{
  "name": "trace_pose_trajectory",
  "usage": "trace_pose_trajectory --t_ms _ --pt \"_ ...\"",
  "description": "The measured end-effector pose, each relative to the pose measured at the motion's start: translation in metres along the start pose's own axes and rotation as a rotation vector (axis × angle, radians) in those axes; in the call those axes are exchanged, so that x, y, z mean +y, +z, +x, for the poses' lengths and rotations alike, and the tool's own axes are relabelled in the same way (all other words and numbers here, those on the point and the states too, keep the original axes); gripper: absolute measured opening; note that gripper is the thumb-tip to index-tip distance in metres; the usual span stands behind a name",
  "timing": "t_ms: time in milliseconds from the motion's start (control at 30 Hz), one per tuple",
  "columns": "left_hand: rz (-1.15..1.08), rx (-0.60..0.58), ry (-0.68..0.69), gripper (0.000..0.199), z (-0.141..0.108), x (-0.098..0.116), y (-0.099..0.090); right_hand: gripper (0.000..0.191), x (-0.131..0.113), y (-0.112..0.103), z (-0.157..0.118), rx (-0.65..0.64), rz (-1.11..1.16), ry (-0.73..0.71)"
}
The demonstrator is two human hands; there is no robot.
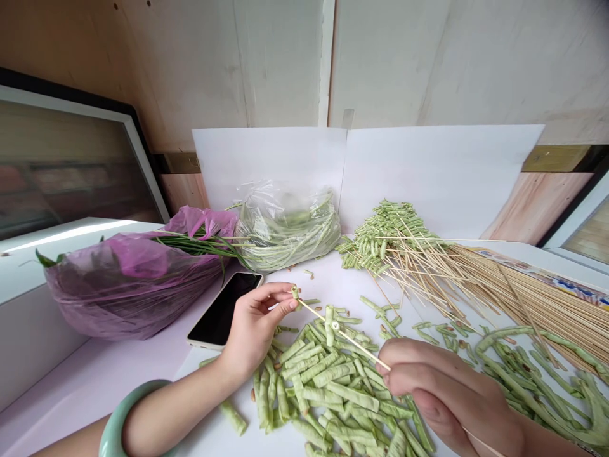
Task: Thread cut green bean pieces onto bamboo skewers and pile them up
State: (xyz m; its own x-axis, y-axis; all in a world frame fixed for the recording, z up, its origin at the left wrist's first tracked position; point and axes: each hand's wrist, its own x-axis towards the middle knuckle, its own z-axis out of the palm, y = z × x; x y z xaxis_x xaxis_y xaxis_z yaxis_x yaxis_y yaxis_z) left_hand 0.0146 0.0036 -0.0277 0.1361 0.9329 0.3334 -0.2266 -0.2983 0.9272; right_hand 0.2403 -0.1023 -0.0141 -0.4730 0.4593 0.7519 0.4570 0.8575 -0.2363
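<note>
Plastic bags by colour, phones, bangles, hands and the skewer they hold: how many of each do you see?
Purple bag: 1
Clear bag: 1
Phone: 1
Bangle: 1
Hands, left hand and right hand: 2
Held skewer: 1
Total: 7

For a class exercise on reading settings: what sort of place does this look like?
Probably a food-preparation spot, whether home or shop I cannot tell: cut beans, bundled skewers and a bag of long beans share a white table.
</note>
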Motion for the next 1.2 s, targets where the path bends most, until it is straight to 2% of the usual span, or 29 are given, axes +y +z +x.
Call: trace_pose_trajectory --t_ms 200,300,467,533,633,767,833,900,967,1067,1133,1200 --pt "0.001 0.006 -0.04 0.02 -0.005 0.001 0.002 0.026 0.0 -0.003 0.002 -0.036 0.019 -0.017" --pt "-0.028 -0.009 -0.126 0.025 -0.007 0.001 0.003 0.025 0.001 -0.004 0.004 -0.054 0.007 -0.018" --pt "-0.108 -0.051 -0.253 0.031 -0.013 0.005 0.008 0.027 0.003 0.001 0.004 -0.006 0.015 -0.007" --pt "-0.145 -0.089 -0.289 0.032 -0.015 0.007 0.01 0.026 0.004 0.003 0.004 0.004 -0.014 -0.002" --pt "-0.185 -0.211 -0.344 0.03 -0.019 0.009 0.013 0.026 0.006 0.005 0.003 0.001 -0.046 0.002" --pt "-0.138 -0.302 -0.332 0.03 -0.019 0.008 0.011 0.025 0.008 0.004 0.003 -0.042 -0.032 0.004" --pt "-0.024 -0.323 -0.272 0.029 -0.016 0.007 0.009 0.025 0.009 0.002 0.003 -0.044 -0.031 0.013" --pt "0.188 -0.325 -0.169 0.033 -0.011 0.008 0.005 0.025 0.007 0.0 0.003 -0.004 -0.033 0.014" --pt "0.473 -0.317 -0.05 0.037 -0.005 0.012 0.0 0.025 0.005 -0.003 0.002 0.017 -0.039 0.023" --pt "0.935 -0.341 0.082 0.034 0.006 0.022 -0.007 0.025 0.002 -0.009 0.002 -0.026 -0.058 0.059" --pt "1.235 -0.344 0.075 0.032 0.01 0.029 -0.01 0.026 0.001 -0.011 0.003 -0.029 -0.064 0.059" --pt "1.466 -0.338 -0.012 0.032 0.012 0.033 -0.011 0.026 0.001 -0.011 0.004 -0.016 -0.073 0.04"
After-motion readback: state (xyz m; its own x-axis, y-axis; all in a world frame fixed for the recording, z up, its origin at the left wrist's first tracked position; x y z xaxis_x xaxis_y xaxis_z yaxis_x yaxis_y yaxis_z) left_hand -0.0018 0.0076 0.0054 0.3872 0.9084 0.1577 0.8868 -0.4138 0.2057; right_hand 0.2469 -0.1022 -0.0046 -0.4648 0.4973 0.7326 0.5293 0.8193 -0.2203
